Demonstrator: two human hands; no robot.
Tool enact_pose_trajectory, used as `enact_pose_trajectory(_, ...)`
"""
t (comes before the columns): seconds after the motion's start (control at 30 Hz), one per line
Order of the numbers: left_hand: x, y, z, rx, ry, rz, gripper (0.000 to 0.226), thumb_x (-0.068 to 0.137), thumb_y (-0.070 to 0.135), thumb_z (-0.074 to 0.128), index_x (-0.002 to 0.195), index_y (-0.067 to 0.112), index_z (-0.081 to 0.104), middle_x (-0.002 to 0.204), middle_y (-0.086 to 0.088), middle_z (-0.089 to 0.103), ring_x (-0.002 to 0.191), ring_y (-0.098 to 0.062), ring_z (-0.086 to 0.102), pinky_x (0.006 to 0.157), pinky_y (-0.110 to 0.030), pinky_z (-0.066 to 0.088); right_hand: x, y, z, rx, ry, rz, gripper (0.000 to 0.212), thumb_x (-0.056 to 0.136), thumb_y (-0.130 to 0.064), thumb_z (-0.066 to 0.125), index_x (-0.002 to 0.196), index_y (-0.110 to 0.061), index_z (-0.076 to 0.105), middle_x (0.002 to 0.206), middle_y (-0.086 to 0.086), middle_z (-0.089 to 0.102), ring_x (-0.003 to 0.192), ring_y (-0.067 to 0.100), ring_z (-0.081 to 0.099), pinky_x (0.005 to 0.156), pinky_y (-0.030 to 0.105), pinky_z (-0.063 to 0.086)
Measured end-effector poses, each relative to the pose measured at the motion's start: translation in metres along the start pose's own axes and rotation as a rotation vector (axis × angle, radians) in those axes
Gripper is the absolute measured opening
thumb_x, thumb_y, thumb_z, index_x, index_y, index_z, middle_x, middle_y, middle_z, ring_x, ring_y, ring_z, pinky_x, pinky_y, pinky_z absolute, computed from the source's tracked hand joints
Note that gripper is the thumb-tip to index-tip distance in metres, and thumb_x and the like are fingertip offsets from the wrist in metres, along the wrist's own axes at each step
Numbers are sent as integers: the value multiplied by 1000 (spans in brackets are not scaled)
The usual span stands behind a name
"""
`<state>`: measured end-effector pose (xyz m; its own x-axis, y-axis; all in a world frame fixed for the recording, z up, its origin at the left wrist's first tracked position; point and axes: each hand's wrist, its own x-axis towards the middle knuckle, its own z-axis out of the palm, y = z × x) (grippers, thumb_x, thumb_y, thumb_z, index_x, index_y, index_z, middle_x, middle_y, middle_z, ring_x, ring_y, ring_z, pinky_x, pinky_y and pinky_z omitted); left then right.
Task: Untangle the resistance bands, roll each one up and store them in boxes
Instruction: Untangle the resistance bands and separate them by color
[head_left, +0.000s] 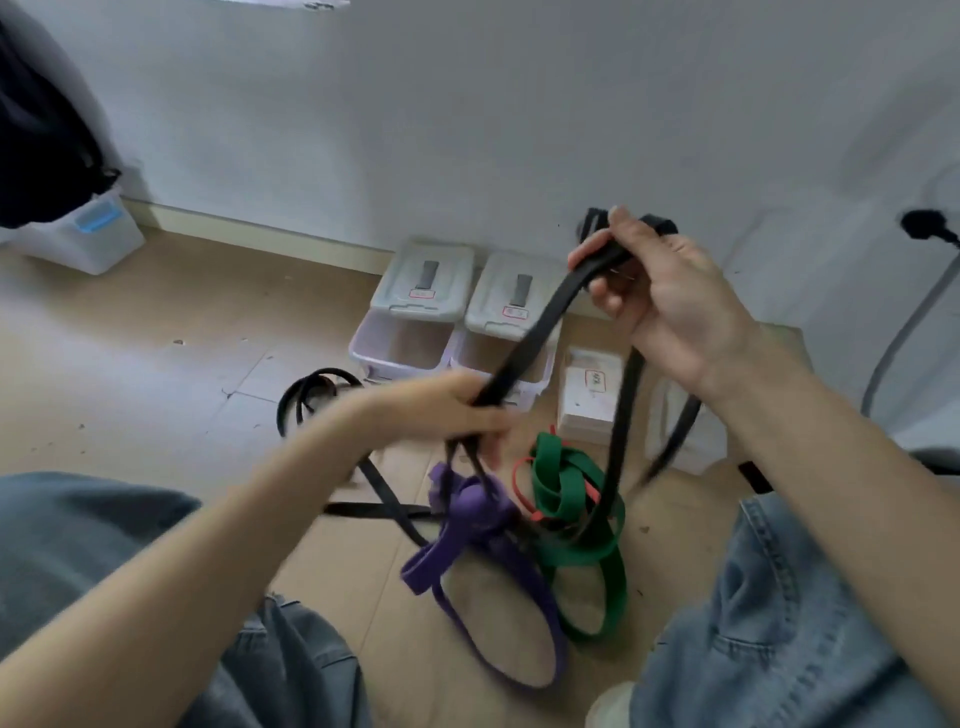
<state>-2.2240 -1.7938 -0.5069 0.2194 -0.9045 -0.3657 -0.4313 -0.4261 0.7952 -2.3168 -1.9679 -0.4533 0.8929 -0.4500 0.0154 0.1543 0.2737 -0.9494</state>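
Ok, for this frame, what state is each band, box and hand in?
black band: lifted, gripped by both hands
purple band: knotted, on floor
green band: tangled, on floor
two boxes: lids open
left hand: gripping black band
right hand: gripping black band

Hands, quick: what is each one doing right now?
Left hand: grips the black band low on its raised stretch.
Right hand: fingers curled round the same black band at its top end.

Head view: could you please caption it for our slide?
Both hands, left and right, lift a black band from tangled bands.
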Motion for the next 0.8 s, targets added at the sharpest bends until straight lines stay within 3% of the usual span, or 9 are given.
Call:
enact_pose_trajectory(0.1,-19,24,-35,-566,114,184,19,92,25,50,78,13,52,51,7,51,50,-11,55,67,-26,51,2,-6,-21,-90,-177,216,57,86,-54,48,113,-5,59,110,8,69,67,11,63,51,18,48)
enact_pose_trajectory(0.17,-30,46,-51,-909,95,397,18,93,26,43,80,14,49,43,13,42,40,-3,45,58,-20,50,-6,-2,-17,-240,-431,340,60,83,-52,52,129,-13,51,129,4,59,79,14,64,58,22,51)
enact_pose_trajectory(0.27,-25,67,-51,-1082,223,499,20,97,21,39,82,11,48,45,9,46,42,-4,50,59,-21,52,-21,26,12,-624,-714,287,31,86,-27,63,117,-29,62,118,0,65,77,19,63,67,26,51)
enact_pose_trajectory(0.33,-17,64,-53,-1117,347,494,21,98,21,40,85,9,50,56,3,56,56,-11,61,69,-27,55,-23,35,24,-703,-658,171,15,85,-28,65,96,-19,69,95,7,71,69,24,58,65,34,46)
enact_pose_trajectory(0.4,-12,50,-57,-1036,399,450,24,95,32,46,96,10,55,79,2,69,81,-14,68,77,-28,55,-20,30,22,-598,-526,103,11,86,-21,64,86,-11,68,80,7,70,68,21,60,63,32,48)
enact_pose_trajectory(0.5,-4,21,-36,-688,224,256,40,82,48,57,113,23,58,110,3,70,104,-13,65,84,-26,53,-13,19,12,-356,-388,4,11,83,-22,63,85,-12,68,76,3,69,70,18,64,59,23,51)
enact_pose_trajectory(0.6,7,7,-7,-470,142,205,39,76,43,71,113,34,60,110,6,70,105,-10,64,91,-23,50,-9,17,10,-359,-339,-87,14,84,-22,63,85,-9,68,79,6,71,68,22,64,56,23,51)
enact_pose_trajectory(0.7,12,2,-6,-313,232,212,47,71,43,74,113,31,57,105,2,70,97,-12,66,85,-24,54,-7,14,8,-280,-242,-63,11,89,-14,58,83,-6,64,75,1,69,70,14,66,63,23,53)
enact_pose_trajectory(0.8,19,-10,1,-77,349,163,40,78,23,71,109,32,46,102,1,64,86,-8,65,81,-29,55,-6,6,4,-179,-233,-2,8,87,-12,59,80,-10,60,67,-5,63,66,8,63,67,21,53)
